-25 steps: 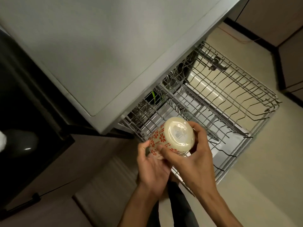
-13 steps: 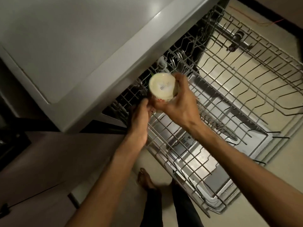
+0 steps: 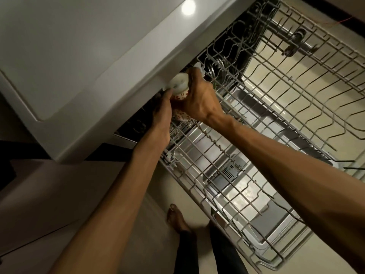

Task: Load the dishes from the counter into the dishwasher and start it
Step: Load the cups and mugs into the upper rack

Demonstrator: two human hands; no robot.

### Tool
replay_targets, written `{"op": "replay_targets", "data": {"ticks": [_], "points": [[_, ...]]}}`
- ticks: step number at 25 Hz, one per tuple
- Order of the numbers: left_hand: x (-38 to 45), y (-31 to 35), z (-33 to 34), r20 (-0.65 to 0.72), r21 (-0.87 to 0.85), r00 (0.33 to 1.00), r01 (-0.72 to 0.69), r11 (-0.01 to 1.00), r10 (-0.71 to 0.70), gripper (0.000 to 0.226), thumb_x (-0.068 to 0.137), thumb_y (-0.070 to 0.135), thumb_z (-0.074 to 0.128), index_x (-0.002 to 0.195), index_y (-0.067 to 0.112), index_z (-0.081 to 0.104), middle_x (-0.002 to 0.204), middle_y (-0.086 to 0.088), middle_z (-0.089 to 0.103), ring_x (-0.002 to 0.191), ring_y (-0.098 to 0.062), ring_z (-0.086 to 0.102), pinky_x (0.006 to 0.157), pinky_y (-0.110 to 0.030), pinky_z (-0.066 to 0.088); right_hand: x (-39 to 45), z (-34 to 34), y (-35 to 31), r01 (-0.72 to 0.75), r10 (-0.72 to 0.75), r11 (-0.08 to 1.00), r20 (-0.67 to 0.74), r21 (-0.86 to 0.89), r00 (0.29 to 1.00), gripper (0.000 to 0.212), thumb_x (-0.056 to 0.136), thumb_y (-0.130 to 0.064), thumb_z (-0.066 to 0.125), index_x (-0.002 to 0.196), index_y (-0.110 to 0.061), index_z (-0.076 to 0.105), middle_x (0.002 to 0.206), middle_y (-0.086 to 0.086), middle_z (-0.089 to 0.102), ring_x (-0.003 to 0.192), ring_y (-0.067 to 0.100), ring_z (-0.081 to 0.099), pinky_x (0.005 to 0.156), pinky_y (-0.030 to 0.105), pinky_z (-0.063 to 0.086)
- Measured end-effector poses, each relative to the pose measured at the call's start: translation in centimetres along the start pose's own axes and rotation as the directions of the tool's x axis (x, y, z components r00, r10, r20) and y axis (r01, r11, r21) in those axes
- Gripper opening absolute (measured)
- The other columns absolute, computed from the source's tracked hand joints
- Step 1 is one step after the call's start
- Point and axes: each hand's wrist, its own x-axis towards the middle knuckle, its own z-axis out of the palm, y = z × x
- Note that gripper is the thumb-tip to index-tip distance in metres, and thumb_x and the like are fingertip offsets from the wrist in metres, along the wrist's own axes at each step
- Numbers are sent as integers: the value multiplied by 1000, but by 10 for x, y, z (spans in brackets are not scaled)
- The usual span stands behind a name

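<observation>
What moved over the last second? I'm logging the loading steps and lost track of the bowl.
Both hands carried the red-patterned bowl, base up, from the near edge of the pulled-out rack to its far end, under the counter edge. The right hand still grips it; the left hand stays against its side. The rack stays pulled out.

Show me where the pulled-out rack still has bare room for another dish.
The wire rack is bare through its middle and toward its outer end, between the side rails. It is crowded at the inner end under the counter edge, where both hands, left hand and right hand, grip the patterned bowl.
</observation>
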Motion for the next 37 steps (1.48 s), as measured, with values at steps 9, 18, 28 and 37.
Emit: {"op": "replay_targets", "data": {"ticks": [9,18,28,37], "points": [[3,6,-2,-13,46,995,-95,994,96,47,101,36,45,144,17,41,144,-8,48,126,-19,48,98,-28,41,22,3,-3,50,-51,999,52,18,997,82,72,-35,84,131,-3,37,123,10,63,108,23,65,86,22,53],[6,7,-3,-13,63,990,-140,988,141,47,102,34,44,145,16,40,145,-6,46,124,-17,48,94,-25,42,24,7,1,70,-71,995,12,67,997,84,72,-35,84,133,-2,36,122,9,63,107,19,64,85,19,53],[15,-1,-3,-32,87,998,-54,995,57,41,104,26,41,142,13,42,142,-9,49,114,-15,50,91,-26,42,24,18,11,30,-28,999,67,-20,997,71,74,-31,82,123,-2,39,117,12,62,102,24,65,82,31,57],[8,1,2,-63,113,998,-17,993,25,44,104,24,40,146,12,32,142,-11,47,125,-22,49,98,-29,44,17,17,7,126,-97,948,112,-292,989,62,75,-38,74,118,-5,44,100,8,63,75,24,60,61,34,51]]}}
